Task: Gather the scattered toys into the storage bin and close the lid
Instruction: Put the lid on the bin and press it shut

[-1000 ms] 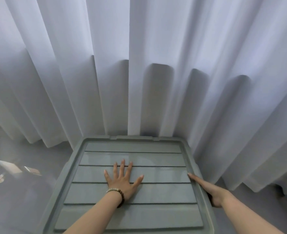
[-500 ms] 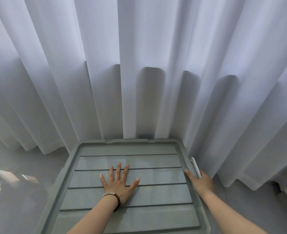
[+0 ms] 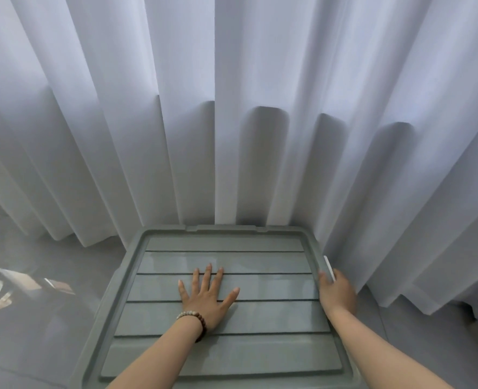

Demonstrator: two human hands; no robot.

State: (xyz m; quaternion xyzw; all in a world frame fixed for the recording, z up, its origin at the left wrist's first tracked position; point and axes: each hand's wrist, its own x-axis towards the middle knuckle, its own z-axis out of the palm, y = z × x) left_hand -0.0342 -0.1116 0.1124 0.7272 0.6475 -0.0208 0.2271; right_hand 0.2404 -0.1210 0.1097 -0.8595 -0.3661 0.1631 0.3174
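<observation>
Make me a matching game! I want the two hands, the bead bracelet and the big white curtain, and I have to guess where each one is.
Things:
1. left hand
2. right hand
3. brown and cream bead bracelet
4. white pleated curtain

Places:
A. hanging behind the grey-green ribbed plastic lid
B. at the lid's right edge, by the white clip
C. round the left wrist
D. flat on the middle of the lid, fingers spread

Pairs: 1-D, 2-B, 3-C, 4-A
</observation>
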